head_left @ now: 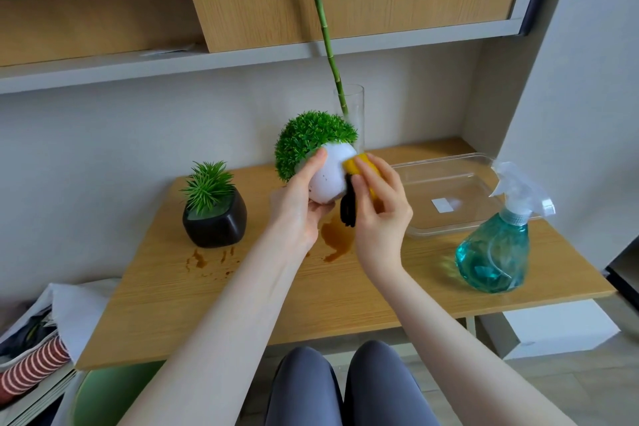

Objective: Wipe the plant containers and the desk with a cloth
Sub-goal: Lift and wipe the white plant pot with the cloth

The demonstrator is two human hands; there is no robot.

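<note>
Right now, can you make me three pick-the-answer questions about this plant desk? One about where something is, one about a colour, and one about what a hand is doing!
1. Where is the spray bottle?
A. On the desk's right side
B. On the shelf
C. Inside the clear tray

2. What colour is the pot of the small spiky plant?
A. White
B. Black
C. Blue

3. What is the left hand doing?
A. Resting flat on the desk
B. Squeezing the spray bottle
C. Holding the white pot up off the desk

Answers: 1 A, it stands on the desk in front of the clear tray. 2 B, the pot is glossy black. 3 C, its grip wraps the round pot while the right hand presses a yellow cloth against it.
</note>
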